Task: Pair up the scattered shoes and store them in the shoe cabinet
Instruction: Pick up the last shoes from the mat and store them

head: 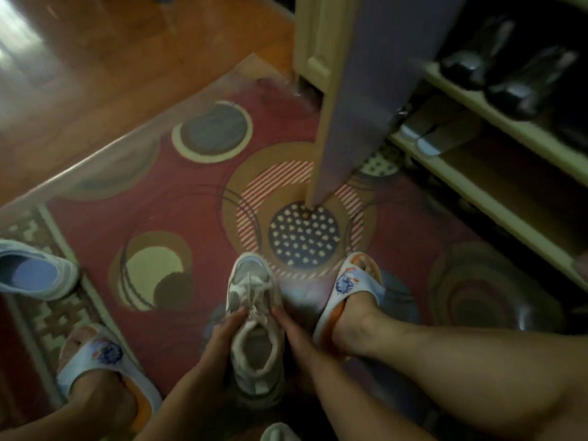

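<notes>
Red rug [165, 198]: both hands [222, 332] grip sneaker [254, 326].

Bare arms here, no sleeves, no rings or watch on the left hand [219, 337] or the right hand [294, 332]. Legs bare too. On each foot a white slide sandal with an orange sole and a round blue emblem on the strap: the left sandal [101, 364] down at eight o'clock, the right sandal [350, 291] at about four o'clock, toes poking out the open front.
</notes>
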Demonstrator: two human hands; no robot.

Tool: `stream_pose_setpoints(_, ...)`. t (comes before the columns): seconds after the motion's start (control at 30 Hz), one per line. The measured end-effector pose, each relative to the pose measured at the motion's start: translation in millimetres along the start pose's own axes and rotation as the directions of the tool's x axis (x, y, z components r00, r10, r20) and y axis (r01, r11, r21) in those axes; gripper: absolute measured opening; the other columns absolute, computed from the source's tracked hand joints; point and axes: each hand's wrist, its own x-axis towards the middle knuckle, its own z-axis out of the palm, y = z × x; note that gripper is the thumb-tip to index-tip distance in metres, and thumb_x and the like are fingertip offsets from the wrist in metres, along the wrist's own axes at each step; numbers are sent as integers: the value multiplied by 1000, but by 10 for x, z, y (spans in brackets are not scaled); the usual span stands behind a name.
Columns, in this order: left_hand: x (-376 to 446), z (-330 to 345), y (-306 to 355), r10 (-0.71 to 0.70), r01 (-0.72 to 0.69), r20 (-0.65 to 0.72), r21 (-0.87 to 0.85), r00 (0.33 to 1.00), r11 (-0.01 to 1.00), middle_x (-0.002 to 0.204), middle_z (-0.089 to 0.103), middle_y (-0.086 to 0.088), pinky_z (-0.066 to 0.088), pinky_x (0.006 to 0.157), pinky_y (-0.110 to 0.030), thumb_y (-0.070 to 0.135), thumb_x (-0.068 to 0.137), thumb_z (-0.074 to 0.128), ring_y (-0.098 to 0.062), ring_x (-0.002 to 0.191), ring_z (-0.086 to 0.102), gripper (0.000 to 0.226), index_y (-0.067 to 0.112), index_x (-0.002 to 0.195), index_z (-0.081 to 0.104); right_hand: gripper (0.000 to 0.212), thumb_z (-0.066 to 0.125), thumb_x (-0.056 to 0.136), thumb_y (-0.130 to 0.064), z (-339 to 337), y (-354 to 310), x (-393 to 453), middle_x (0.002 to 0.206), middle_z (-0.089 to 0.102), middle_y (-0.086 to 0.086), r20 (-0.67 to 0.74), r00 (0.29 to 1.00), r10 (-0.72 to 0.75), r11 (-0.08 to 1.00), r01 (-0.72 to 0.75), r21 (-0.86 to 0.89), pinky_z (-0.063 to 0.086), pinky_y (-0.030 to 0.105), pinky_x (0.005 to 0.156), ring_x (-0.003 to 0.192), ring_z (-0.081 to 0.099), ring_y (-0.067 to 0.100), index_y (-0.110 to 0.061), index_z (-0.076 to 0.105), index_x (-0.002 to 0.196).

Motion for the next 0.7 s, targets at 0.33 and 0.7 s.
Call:
stream_pose_setpoints(0.33, -1188, 1990, 1298, 210, -383, 532, 238, 820, 892, 120, 70, -21, 49, 103, -56, 55, 89, 67, -39, 112, 67, 61, 9, 128, 65, 49, 61, 88, -53, -447, -1731, -1935, 129, 65, 17, -93, 843, -529, 848, 530, -16, 60, 33, 79, 105, 70, 26, -12, 77, 107)
stream_pose_setpoints(0.7, -1426, 3171, 1575, -44, -199, 819, 191, 572, 961, 125, 68, -21, 53, 99, -46, 52, 94, 59, -36, 115, 66, 56, 7, 127, 68, 82, 64, 67, -78, -1038, -2521, -3208, 121, 69, 19, -318, 757, -571, 813, 467, -348, 45, 53, 108, 116, 63, 40, -15, 72, 119)
